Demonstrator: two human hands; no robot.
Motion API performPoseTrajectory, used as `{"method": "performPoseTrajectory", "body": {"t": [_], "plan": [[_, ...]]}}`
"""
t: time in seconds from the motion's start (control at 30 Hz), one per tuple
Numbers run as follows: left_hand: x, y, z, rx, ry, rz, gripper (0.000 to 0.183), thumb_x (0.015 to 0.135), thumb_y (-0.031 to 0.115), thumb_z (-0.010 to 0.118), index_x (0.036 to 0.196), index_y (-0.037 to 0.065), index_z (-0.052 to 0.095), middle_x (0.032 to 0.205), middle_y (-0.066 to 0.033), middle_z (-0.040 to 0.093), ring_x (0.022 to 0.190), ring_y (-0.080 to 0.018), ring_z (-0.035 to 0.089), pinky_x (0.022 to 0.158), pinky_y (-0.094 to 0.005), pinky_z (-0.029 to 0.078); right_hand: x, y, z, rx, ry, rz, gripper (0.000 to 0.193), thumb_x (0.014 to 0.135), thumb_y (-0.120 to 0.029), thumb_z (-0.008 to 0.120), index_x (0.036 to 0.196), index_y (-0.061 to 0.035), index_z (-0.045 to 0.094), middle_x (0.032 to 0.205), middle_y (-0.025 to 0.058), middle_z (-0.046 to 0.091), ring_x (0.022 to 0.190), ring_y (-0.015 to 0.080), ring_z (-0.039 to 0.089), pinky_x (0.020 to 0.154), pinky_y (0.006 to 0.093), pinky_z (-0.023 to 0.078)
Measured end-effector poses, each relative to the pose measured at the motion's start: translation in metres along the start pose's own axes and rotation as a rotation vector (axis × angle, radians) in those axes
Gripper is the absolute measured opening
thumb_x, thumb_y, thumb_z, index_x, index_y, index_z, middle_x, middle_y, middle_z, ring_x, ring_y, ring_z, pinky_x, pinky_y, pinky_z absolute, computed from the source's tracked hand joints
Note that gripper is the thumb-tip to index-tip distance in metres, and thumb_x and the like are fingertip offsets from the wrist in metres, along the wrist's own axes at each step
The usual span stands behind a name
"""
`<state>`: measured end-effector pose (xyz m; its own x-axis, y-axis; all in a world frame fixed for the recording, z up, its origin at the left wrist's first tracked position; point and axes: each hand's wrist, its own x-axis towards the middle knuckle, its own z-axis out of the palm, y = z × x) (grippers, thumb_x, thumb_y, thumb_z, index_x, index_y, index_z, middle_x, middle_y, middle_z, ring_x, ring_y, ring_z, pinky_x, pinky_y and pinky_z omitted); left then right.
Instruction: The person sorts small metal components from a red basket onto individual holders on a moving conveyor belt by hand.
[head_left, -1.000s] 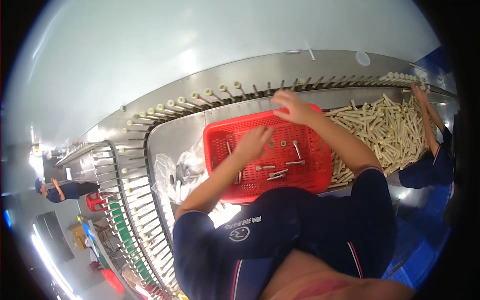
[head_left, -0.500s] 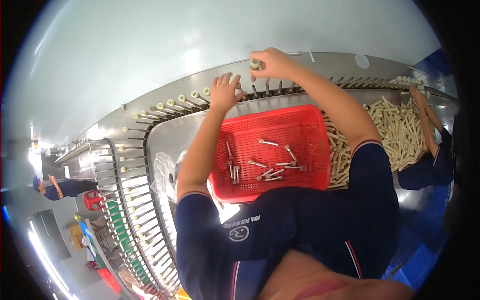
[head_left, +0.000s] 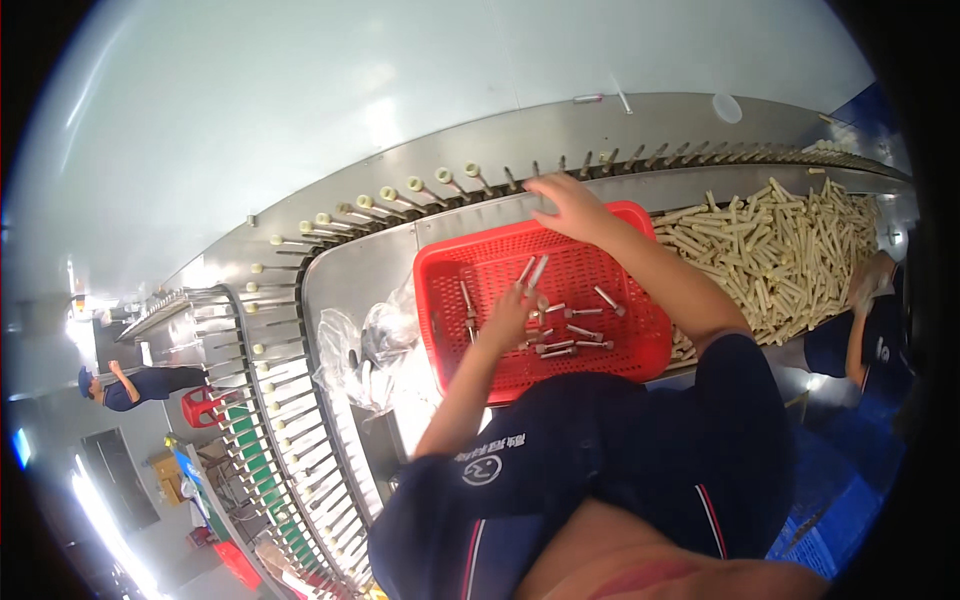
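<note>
Hovering right hand (head_left: 566,207): near pegs (head_left: 612,159), grip spread, seemingly empty.
Left hand (head_left: 507,318): over basket (head_left: 652,335); cannot tell its grip.
Tubes (head_left: 607,299): in basket; likely light, stiff, slippery; hold mid-shaft.

My shirt (head_left: 640,440) carries white characters (head_left: 497,445) and a round logo (head_left: 482,470); a co-worker's shirt (head_left: 884,328) carries a pale mark (head_left: 882,350).

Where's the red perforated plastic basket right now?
Head view, centre: the basket sits between crumpled clear plastic, left, and the heap of cream tubes, right.
</note>
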<state>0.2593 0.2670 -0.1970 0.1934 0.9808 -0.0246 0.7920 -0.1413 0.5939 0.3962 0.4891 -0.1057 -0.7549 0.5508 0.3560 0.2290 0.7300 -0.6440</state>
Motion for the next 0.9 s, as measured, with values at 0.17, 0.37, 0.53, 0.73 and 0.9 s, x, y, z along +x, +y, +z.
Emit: {"method": "performPoseTrajectory", "body": {"t": [0.17, 0.37, 0.53, 0.73, 0.9], "plan": [[-0.076, 0.004, 0.003, -0.035, 0.000, -0.334, 0.048, 0.073, 0.029, 0.073, 0.114, 0.009, 0.058, 0.123, -0.0184, 0.052, 0.116, -0.0352, 0.048, 0.096, -0.0492, 0.038, 0.108, -0.031, 0.046, -0.349, 0.021, -0.257, 0.037, 0.077, -0.028, 0.067, 0.106, -0.0063, 0.059, 0.090, 0.0146, 0.061, 0.087, 0.0301, 0.059, 0.077, 0.0409, 0.047], [-0.012, -0.032, -0.094, 0.134, 0.648, -0.250, 0.039, 0.071, 0.016, 0.074, 0.106, 0.006, 0.060, 0.111, -0.0175, 0.056, 0.102, -0.0359, 0.054, 0.086, -0.0451, 0.044, 0.103, -0.042, 0.016, -0.135, 0.023, 0.032, 0.029, 0.078, -0.035, 0.067, 0.086, -0.0083, 0.058, 0.057, 0.0102, 0.056, 0.059, 0.0270, 0.063, 0.051, 0.0414, 0.046], [0.095, -0.033, -0.182, 0.429, 0.766, 0.006, 0.041, 0.073, 0.022, 0.074, 0.110, 0.011, 0.059, 0.110, -0.0127, 0.056, 0.102, -0.0338, 0.055, 0.083, -0.0452, 0.045, 0.001, -0.076, -0.030, -0.145, -0.370, 0.276, 0.045, 0.076, -0.047, 0.069, 0.098, -0.0092, 0.061, 0.090, 0.0098, 0.066, 0.088, 0.0232, 0.064, 0.077, 0.0394, 0.048], [0.153, -0.037, -0.189, 0.291, 0.024, -0.268, 0.028, 0.075, 0.026, 0.072, 0.091, 0.008, 0.059, 0.085, -0.0156, 0.063, 0.087, -0.0357, 0.060, 0.072, -0.0463, 0.047, -0.171, -0.009, 0.053, -0.063, -0.447, 0.420, 0.091, 0.074, -0.058, 0.065, 0.144, -0.0104, 0.030, 0.137, 0.0207, 0.039, 0.132, 0.0372, 0.029, 0.107, 0.0503, 0.023], [0.179, -0.031, -0.151, 0.059, 0.447, 0.075, 0.029, 0.076, 0.024, 0.072, 0.079, 0.002, 0.052, 0.074, -0.0185, 0.059, 0.072, -0.0382, 0.058, 0.063, -0.0460, 0.046, -0.111, 0.018, 0.040, 0.005, -0.184, 0.386, 0.078, 0.082, -0.041, 0.065, 0.141, -0.0022, 0.032, 0.137, 0.0217, 0.041, 0.129, 0.0342, 0.038, 0.107, 0.0414, 0.028]]}}
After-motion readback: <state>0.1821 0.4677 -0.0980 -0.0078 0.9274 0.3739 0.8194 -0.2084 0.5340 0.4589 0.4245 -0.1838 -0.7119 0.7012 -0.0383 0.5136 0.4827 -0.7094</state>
